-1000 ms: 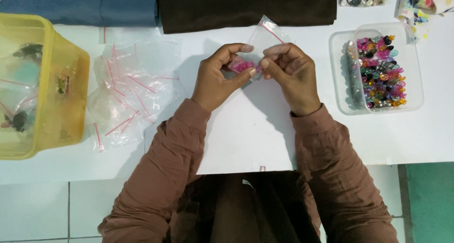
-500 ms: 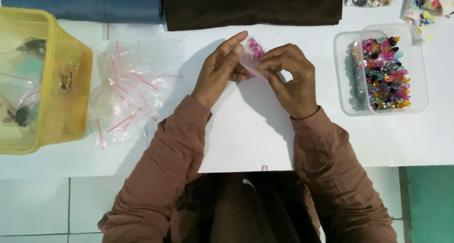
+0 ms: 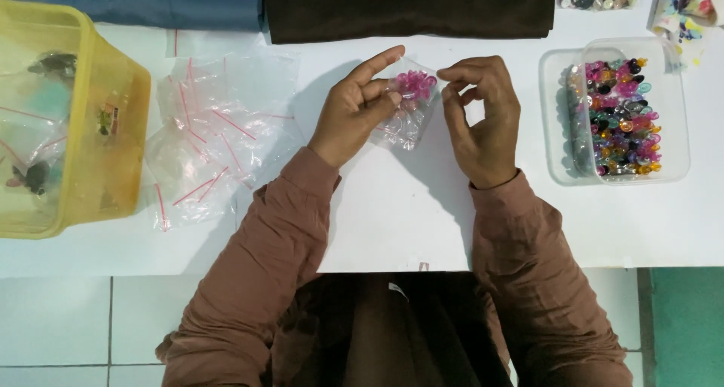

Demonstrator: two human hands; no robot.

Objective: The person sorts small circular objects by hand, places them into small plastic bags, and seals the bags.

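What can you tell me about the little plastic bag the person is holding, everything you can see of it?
The small clear bag is thin, crinkled see-through plastic. Pink beads are bunched in its upper part; the lower part looks empty and hangs creased. It is held above the white table, between the two hands. The left hand grips its left side with thumb and fingers; the right hand has its fingertips at the upper right edge. Whether its seal is closed cannot be told.

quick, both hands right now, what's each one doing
Left hand: closed on the small clear bag of pink beads.
Right hand: fingers pinched together beside the bag; whether it touches it cannot be told.
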